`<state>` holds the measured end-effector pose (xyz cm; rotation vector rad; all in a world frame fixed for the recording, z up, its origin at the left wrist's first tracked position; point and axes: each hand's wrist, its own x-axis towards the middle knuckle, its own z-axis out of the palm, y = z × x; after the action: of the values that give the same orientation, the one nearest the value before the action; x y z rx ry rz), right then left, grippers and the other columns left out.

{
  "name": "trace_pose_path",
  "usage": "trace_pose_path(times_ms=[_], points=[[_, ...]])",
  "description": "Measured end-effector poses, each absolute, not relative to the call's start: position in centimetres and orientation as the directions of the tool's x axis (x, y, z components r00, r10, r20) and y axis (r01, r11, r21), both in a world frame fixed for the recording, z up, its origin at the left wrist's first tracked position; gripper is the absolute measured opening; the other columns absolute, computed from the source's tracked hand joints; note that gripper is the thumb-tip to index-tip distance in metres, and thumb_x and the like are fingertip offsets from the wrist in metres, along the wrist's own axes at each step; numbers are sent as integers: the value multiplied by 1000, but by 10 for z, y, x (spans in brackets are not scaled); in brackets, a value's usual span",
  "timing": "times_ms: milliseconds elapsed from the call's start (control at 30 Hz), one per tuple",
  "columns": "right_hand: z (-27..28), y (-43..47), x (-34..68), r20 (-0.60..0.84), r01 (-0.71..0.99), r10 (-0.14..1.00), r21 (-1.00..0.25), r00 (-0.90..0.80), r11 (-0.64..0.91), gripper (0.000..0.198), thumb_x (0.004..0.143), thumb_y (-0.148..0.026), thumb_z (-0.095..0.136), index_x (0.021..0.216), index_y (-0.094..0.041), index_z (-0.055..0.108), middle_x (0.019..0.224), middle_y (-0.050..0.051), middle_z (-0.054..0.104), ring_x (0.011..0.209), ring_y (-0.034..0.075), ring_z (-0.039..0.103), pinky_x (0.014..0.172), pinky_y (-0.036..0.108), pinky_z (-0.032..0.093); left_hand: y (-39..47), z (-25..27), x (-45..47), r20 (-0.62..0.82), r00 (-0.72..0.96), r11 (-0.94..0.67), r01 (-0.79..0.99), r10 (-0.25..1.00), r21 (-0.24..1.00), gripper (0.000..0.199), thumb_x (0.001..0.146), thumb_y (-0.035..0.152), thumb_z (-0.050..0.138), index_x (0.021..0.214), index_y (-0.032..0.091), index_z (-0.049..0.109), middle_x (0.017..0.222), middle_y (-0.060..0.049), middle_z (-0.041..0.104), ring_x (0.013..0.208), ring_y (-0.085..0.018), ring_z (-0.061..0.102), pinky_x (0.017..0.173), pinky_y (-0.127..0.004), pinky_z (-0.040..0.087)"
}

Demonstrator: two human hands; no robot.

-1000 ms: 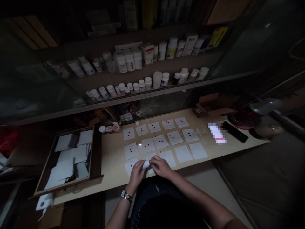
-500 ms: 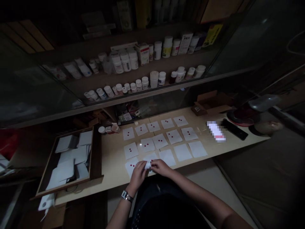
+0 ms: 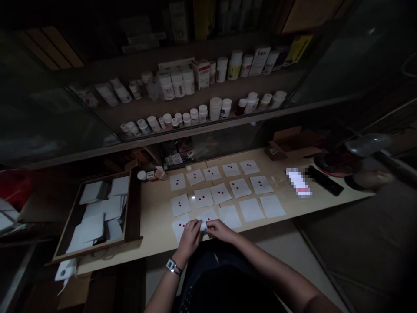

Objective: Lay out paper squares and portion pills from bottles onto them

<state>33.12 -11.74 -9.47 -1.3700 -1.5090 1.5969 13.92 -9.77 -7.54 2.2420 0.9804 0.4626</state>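
Note:
My left hand is closed around a small white pill bottle, which lies tilted on its side between my hands. At the bottle's other end, the bent fingers of my right hand are pressed together; what they pinch is hidden. Just beyond the fingers is a white paper square with red pills on it. Left of that, another paper square bears red pills and is partly covered by my left hand. Farther back, rows of paper squares carry red pills, mostly in pairs.
Bare paper squares lie to the right in the front row. An open drawer with stacks of paper is at left. A phone, a lit blurred screen and an open carton are at right. Shelves hold several bottles.
The view has shifted slightly, so the surroundings sit a little farther right. A second red pill now shows on the paper just beyond my hands. Both hands stay at the bottle.

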Motion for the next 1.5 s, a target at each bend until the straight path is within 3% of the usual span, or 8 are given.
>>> trace_pose_path(times_ms=[300, 500, 633, 967, 1100, 1200, 1333, 1500], points=[[-74, -120, 334, -307, 255, 891, -940, -333, -228, 18, 84, -28, 49, 70, -18, 51, 60, -2, 57, 56, 12, 52, 55, 21, 36, -99, -78, 145, 41, 617, -438, 510, 786, 740, 48, 85, 13, 47, 132, 24, 43, 116, -12, 53, 108, -25, 50, 92, -46, 45], [-60, -119, 344, -173, 659, 902, -738, -396, 148, 14, 85, -23, 48, 86, -20, 62, 83, 4, 66, 74, 17, 58, 65, 23, 37, -99, -77, 142, 48, 593, -398, 476, 804, 784, 46, 83, 12, 49, 128, 24, 48, 116, -11, 55, 108, -24, 51, 93, -45, 45], [-56, -115, 349, -183, 720, 846, -630, -501, 290, 21, 84, -18, 46, 93, -21, 65, 91, 6, 67, 80, 18, 59, 67, 24, 37, -101, -75, 139, 36, 604, -380, 452, 796, 807, 44, 83, 13, 52, 126, 24, 50, 115, -11, 56, 109, -24, 52, 94, -44, 45], [-52, -113, 350, -180, 642, 847, -733, -500, 223, 18, 81, -18, 51, 89, -22, 67, 87, 4, 70, 81, 17, 61, 69, 24, 39, -101, -72, 137, 7, 630, -348, 420, 777, 838, 44, 84, 14, 51, 127, 23, 48, 117, -11, 55, 109, -22, 51, 94, -45, 44], [-60, -116, 347, -140, 508, 902, -856, -408, 98, 18, 80, -22, 52, 89, -22, 69, 85, 5, 70, 79, 18, 62, 71, 27, 43, -97, -68, 135, 1, 611, -347, 447, 791, 824, 45, 84, 14, 50, 128, 23, 49, 115, -12, 53, 108, -23, 50, 94, -44, 43], [-78, -117, 340, -199, 202, 965, -966, -170, -163, 24, 80, -36, 54, 89, -20, 69, 79, 6, 69, 67, 17, 62, 61, 28, 47, -95, -67, 134, -21, 579, -318, 478, 815, 819, 45, 82, 13, 52, 126, 22, 50, 113, -12, 53, 107, -23, 50, 94, -43, 43], [-98, -116, 328, -388, -130, 922, -914, 1, -384, 40, 74, -52, 58, 90, -17, 69, 76, 6, 68, 61, 17, 62, 46, 24, 44, -93, -68, 135, -25, 539, -309, 520, 842, 796, 47, 80, 11, 51, 125, 22, 51, 112, -11, 53, 106, -23, 51, 93, -44, 43], [-99, -110, 313, -413, -208, 908, -896, 70, -391, 49, 70, -58, 61, 95, -18, 71, 84, 8, 71, 73, 21, 64, 62, 33, 51, -95, -60, 143, 60, 589, -426, 507, 806, 749, 53, 81, 7, 47, 131, 24, 45, 111, -11, 51, 103, -23, 49, 90, -44, 45]])
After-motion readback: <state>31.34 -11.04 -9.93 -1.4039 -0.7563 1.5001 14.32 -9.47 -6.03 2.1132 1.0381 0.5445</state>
